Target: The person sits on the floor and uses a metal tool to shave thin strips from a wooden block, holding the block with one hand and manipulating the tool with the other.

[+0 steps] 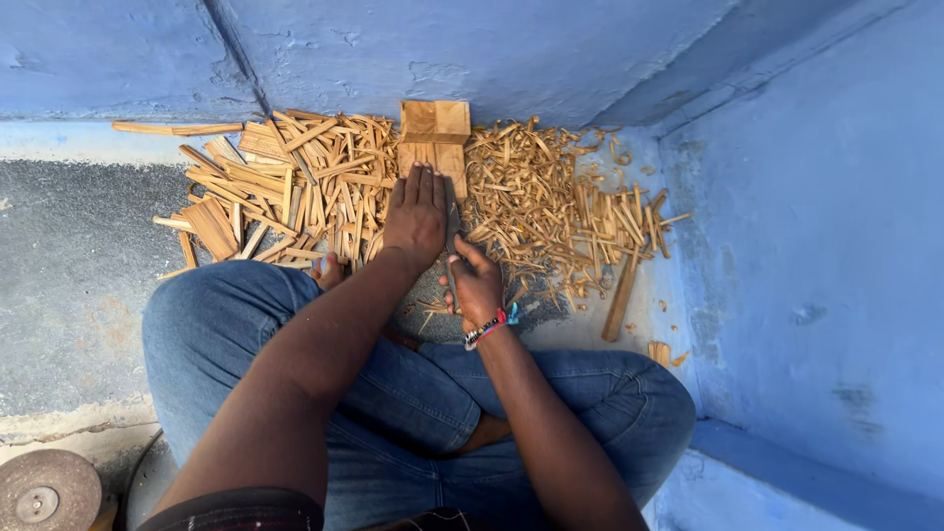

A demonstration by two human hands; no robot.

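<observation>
The left hand (pixel 415 211) lies palm-down, fingers together and extended flat, pressing on a wooden block (pixel 434 143) that stands on the floor against the blue wall (pixel 492 49). The fingertips point away from the person, toward the wall. The block's long axis runs the same way, from the person toward the wall; its far end shows beyond the fingertips, its near end is covered by the palm.

The right hand (pixel 477 285) is closed around the handle of a blade (pixel 451 228), fingers clamped on it. The blade is narrow and dark, its long axis roughly parallel to the block, pointing toward the wall. It lies just beside the right edge of the left hand; contact with the block cannot be determined.

A pile of flat wooden strips (pixel 285 187) lies left of the block. A pile of thinner splinters (pixel 551 206) lies right of it. 1 longer stick (pixel 620 295) rests at the right edge. The person sits cross-legged in blue jeans (pixel 413 393). A round grinding disc (pixel 44 492) sits at lower left.
</observation>
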